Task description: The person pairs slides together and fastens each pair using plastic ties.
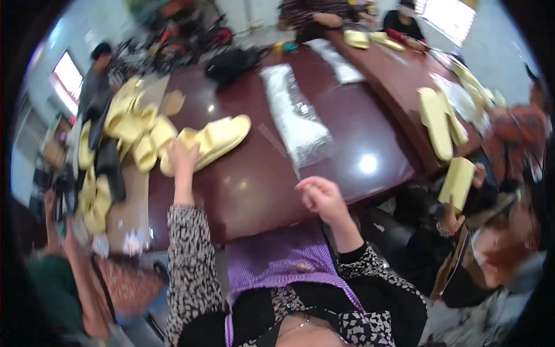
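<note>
My left hand (184, 157) reaches to the pale yellow slippers, its fingers closed round the near end of a slipper (222, 136) that lies with its toe pointing right. A second yellow slipper shows just under it. My right hand (324, 198) is raised at the table's near edge, thumb and fingers pinched together. Just beyond those fingertips lies a stack of clear plastic bags (295, 118), a thin strip trailing from its near corner. Whether the fingers hold that strip or something else is too small to make out.
Several more yellow slippers (130, 118) are heaped at the left of the dark red table (231, 196). Another plastic bag (335, 61) and a black bag (231, 63) lie farther back. Co-workers stand or sit on both sides; at right, a person's hands (451, 220) hold a yellow piece.
</note>
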### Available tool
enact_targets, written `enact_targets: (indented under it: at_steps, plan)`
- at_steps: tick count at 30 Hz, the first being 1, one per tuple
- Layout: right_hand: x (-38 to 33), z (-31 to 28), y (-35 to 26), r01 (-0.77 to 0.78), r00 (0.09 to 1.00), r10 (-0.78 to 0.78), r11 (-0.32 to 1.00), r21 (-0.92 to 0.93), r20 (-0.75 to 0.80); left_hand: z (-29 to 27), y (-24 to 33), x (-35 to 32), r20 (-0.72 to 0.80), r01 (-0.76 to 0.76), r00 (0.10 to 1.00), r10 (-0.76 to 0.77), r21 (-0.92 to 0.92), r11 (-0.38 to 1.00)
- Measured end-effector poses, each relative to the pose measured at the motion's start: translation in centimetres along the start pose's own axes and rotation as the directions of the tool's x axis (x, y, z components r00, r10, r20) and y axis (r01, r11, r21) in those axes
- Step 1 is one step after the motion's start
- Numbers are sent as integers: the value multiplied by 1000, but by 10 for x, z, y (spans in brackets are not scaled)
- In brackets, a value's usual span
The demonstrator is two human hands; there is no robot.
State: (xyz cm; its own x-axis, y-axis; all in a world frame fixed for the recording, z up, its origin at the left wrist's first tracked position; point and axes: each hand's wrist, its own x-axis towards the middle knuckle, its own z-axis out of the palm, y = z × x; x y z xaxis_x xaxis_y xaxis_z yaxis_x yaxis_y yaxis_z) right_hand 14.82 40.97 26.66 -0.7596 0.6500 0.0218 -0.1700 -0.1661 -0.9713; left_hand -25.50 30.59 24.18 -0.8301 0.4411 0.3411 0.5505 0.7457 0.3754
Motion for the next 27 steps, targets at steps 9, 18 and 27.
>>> enact_targets:
  at_steps: [9, 18, 27]
  plan:
    - [18, -18, 15, -55, 993, 67, 991, 124, -100, -7, 24, -55, -95, 58, 989, -116, -475, 878]
    - [49, 15, 33, 51, 988, -62, 996, -77, -145, -38, 50, -160, -75, -60, 997, 9, -721, 690]
    - [47, 13, 31, 174, 928, -265, 930, -325, -263, -56, 50, -179, -212, -276, 960, 183, -592, 757]
